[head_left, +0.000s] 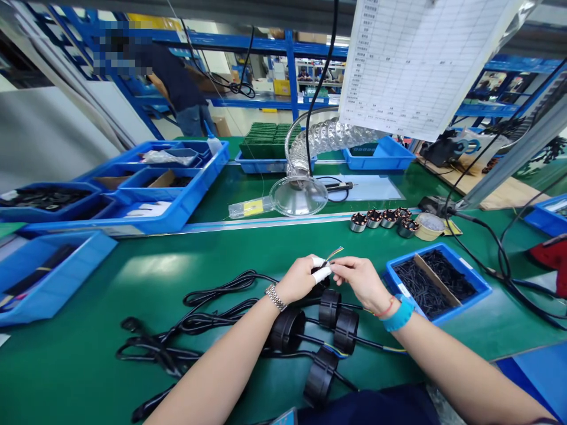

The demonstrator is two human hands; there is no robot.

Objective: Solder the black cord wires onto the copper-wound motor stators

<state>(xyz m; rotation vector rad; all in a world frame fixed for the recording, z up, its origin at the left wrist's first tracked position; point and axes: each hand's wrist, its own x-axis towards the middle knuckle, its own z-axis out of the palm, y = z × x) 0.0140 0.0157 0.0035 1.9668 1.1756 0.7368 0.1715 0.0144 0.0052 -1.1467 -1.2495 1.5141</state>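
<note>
My left hand, with white finger covers on two fingertips, pinches a black cable end from which thin coloured wires stick up. Against it, my right hand has thumb and index finger pressed together at the base of those wires; what lies between these fingertips is too small to make out. Just below my hands lie several black round housings with cables passing through them. Coiled black cables spread to the left on the green table.
A blue bin of small black pieces stands at the right. Several copper-wound cores sit behind it. An extraction funnel hangs beyond my hands. Blue trays line the left. A person bends at the far left.
</note>
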